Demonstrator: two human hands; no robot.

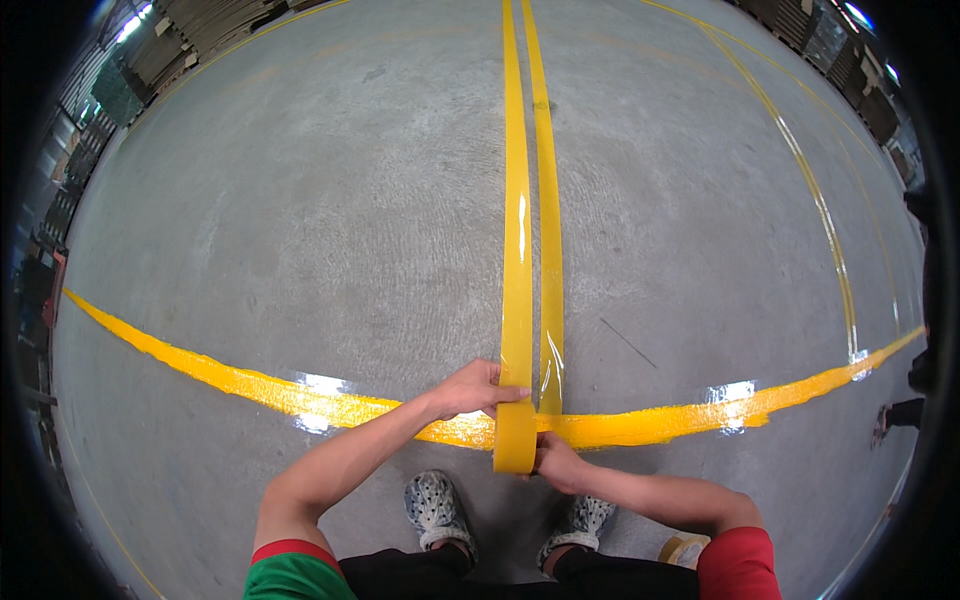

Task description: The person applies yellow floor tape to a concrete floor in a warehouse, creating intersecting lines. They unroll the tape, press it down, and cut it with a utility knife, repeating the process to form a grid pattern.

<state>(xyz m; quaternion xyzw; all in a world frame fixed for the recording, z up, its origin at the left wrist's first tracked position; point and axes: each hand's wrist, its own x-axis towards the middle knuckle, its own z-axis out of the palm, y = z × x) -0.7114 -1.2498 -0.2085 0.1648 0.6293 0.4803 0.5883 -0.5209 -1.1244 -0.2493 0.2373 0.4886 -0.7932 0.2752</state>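
Note:
A wide roll of yellow floor tape (pixel 515 440) is just above the floor in front of my feet, over a yellow line running across. From it, a pulled-out tape strip (pixel 515 270) stretches straight away from me. My left hand (pixel 472 388) pinches this strip at its left edge, right where it leaves the roll, with the thumb laid across it. On the roll's right side, lower down, my right hand (pixel 560 464) is closed around the edge; its fingertips are partly hidden behind the roll.
A second yellow strip (pixel 551 250) runs along the floor beside the first. The glossy yellow cross line (pixel 650 425) spans left to right. Another tape roll (pixel 684 549) lies near my right sleeve. Flat brown stacks (pixel 205 40) stand far left. A person's dark-clad leg (pixel 906 412) shows far right.

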